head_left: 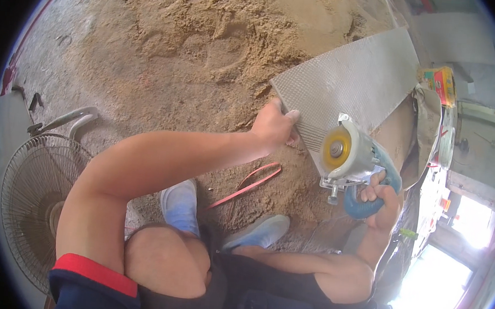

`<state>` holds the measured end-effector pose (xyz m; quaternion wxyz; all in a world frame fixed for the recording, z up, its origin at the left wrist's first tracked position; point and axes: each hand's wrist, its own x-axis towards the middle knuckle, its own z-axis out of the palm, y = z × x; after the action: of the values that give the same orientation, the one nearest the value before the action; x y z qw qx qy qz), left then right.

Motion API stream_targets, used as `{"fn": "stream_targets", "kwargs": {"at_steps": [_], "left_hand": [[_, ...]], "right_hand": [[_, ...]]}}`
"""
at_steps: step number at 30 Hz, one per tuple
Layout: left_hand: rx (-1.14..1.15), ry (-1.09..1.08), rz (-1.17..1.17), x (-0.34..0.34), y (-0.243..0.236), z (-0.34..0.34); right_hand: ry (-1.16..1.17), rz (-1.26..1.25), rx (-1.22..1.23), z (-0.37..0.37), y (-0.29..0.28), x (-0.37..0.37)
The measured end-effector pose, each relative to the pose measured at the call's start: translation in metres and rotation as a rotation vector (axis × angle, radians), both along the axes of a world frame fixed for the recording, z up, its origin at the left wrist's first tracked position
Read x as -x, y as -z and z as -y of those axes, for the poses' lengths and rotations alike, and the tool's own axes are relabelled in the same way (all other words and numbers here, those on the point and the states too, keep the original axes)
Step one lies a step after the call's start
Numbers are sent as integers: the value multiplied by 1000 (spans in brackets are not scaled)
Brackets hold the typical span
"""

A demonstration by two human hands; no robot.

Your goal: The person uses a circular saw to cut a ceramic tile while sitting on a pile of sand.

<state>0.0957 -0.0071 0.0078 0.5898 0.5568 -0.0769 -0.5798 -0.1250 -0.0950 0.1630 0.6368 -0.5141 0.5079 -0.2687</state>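
Observation:
My right hand [376, 191] is wrapped round the blue handle of a handheld tile saw [355, 162], which has a pale metal guard and a round yellow part at its centre. The saw sits at the near end of a large grey tile [362, 76] with a ridged, grid-patterned face up. Along the tile's left edge, my left hand [276, 125] is closed, thumb on top and fingers curled at the edge. The saw body hides part of the tile's near end, so I cannot tell whether the blade touches it.
Loose brown sand [209, 43] covers the ground ahead. A pink strap [245, 187] lies near my feet. At the left stands a wire-caged fan [40, 209]. A red and yellow package [439, 84] and a crumpled grey-brown sack [427, 127] are at the right, beside the wall.

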Motion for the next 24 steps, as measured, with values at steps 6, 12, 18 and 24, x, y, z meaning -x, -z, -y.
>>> {"fn": "stream_targets", "kwargs": {"at_steps": [6,12,18,24], "left_hand": [[-27,38,15,-3,-15,-2],[-17,45,-18,-3,-12,-5],[4,39,-36,-1,-11,-3],[13,15,-47,-1,-4,-2]], "right_hand": [[-25,51,54,1,-2,-5],[-25,41,58,1,2,-9],[-28,19,61,4,2,-7],[-41,9,47,5,4,-6]]}}
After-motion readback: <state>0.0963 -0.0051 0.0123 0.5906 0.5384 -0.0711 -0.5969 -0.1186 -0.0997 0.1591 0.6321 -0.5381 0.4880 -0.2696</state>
